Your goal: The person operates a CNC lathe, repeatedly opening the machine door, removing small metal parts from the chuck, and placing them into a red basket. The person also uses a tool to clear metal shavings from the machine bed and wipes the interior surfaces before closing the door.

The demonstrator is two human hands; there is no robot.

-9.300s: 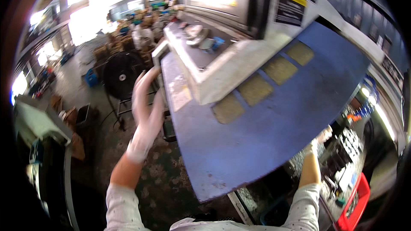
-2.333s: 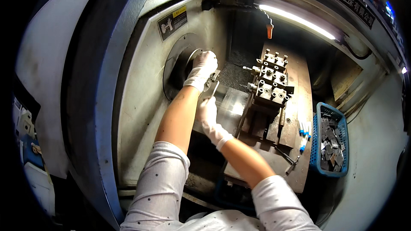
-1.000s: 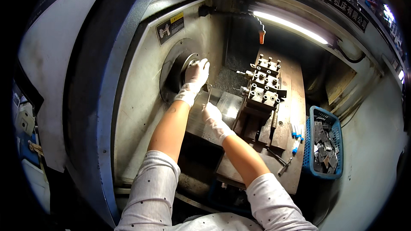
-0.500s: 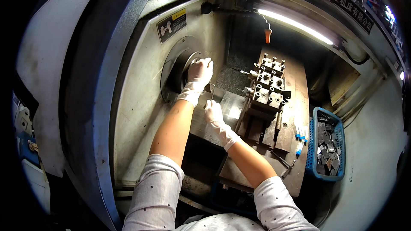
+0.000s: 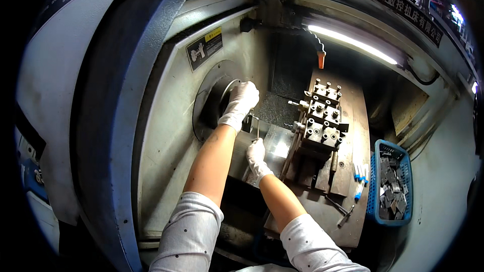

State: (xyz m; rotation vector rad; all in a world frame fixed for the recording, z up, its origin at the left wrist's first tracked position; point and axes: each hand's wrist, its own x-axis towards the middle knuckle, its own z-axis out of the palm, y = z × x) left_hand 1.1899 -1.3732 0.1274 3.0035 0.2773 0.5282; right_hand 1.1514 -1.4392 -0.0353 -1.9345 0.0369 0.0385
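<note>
Head view looks into a lathe enclosure (image 5: 166, 136), where the round chuck (image 5: 214, 98) sits in the left wall, a heavy steel body, rigid and probably oily. Right of it stands the tool block (image 5: 322, 123), then a blue basket (image 5: 390, 181) of small metal blanks. Left hand (image 5: 242, 102), gloved, is cupped over the chuck's rim. Right hand (image 5: 256, 155) pinches the thin L-shaped hex key (image 5: 257, 127) by its lower end: light, stiff, best gripped low for leverage.

chuck face (image 5: 218, 102) hidden behind left hand (image 5: 242, 99), basket (image 5: 375, 181) parts perhaps metal, too small
</note>
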